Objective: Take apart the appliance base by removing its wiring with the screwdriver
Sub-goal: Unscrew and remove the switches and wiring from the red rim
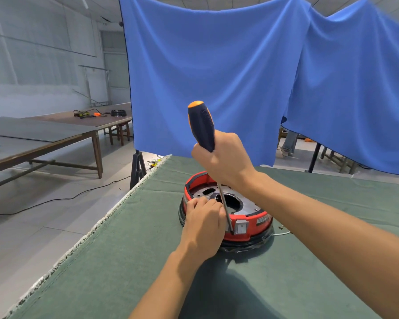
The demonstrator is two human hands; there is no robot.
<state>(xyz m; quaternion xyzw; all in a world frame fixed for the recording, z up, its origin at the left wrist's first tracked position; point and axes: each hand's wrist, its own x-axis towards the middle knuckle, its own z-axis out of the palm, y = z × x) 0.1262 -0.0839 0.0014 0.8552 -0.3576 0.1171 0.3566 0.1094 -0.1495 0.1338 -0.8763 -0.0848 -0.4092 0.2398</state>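
gripping screwdriver [202, 126] by handle, right hand [226, 162] drives tip beside switch [241, 227] on appliance base [251, 229], mid-desk [124, 261]; left hand [204, 223] curls on rim, grasp unclear. risk: tip slips, jabs fingers.

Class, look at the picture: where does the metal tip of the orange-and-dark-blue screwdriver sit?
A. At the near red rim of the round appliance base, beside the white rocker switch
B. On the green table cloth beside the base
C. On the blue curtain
A: the right hand grips the orange-and-dark-blue screwdriver, whose shaft slants down to the near rim of the round red appliance base, just left of the white rocker switch.
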